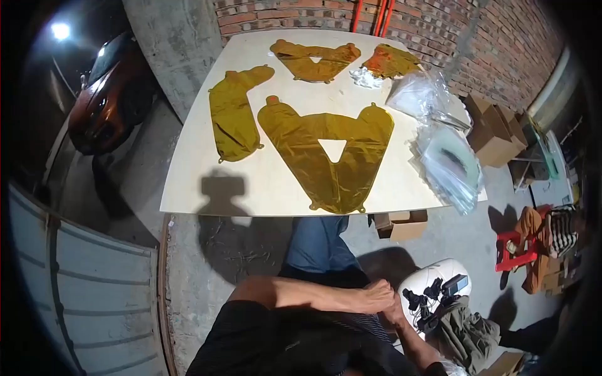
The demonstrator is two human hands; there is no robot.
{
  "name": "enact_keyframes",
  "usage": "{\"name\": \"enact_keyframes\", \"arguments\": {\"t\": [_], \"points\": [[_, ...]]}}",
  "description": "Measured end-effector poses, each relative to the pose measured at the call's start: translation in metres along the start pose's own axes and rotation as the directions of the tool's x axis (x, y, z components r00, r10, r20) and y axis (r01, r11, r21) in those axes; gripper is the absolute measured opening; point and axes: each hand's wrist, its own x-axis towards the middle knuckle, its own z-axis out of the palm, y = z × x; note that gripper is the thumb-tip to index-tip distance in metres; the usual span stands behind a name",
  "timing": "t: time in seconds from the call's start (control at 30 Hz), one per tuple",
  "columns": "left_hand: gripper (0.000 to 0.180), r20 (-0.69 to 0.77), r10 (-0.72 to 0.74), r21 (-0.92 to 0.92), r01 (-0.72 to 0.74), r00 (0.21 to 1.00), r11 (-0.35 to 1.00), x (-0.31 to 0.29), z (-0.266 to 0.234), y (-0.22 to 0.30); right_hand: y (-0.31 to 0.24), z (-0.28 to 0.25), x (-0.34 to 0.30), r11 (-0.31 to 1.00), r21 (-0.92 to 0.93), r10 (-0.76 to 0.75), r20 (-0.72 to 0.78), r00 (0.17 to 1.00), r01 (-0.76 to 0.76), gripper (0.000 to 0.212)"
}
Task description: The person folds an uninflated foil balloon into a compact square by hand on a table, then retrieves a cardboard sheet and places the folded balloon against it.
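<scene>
Gold V-shaped film sheet w/ triangular cut-out [337,178], flat on pale wood tbl [188,182]; orange mark [273,99] on L tab, illegible. L hand [378,296], knuckles up at waist, meets part-hidden R hand [394,310]; how closed, what held: can't tell.

large sheet [338,175] is gold | tabletop [407,197] is cream | brick wall [282,17] is red-brown | trousers [313,245] are blue | cloth [564,229] has dark-and-white stripes

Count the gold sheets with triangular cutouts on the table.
2: the front sheet, by the table's near edge, and the back sheet. The crumpled gold material at back right might hide more.
</scene>
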Motion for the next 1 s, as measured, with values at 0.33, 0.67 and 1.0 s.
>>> {"name": "enact_keyframes", "arguments": {"t": [0.33, 0.67, 1.0], "points": [[0.014, -0.042, 0.002, -0.312, -0.015, 0.999, 0.950, -0.017, -0.127, -0.035, 0.020, -0.020, 0.017, 0.519, -0.817, -0.100, 0.235, 0.967, 0.252, 0.022], [0.015, -0.419, -0.407, -0.425, 0.221, 0.812, 0.878, -0.117, -0.325, -0.101, -0.070, -0.034, 0.077, 0.464, -0.762, 0.178, 0.580, 0.795, 0.452, 0.040], [0.023, -0.758, -0.563, -0.115, 0.781, 0.331, 0.614, -0.248, -0.370, -0.185, -0.208, 0.000, 0.122, 0.608, -0.437, -0.132, 0.768, 0.627, 0.663, 0.045]]}}
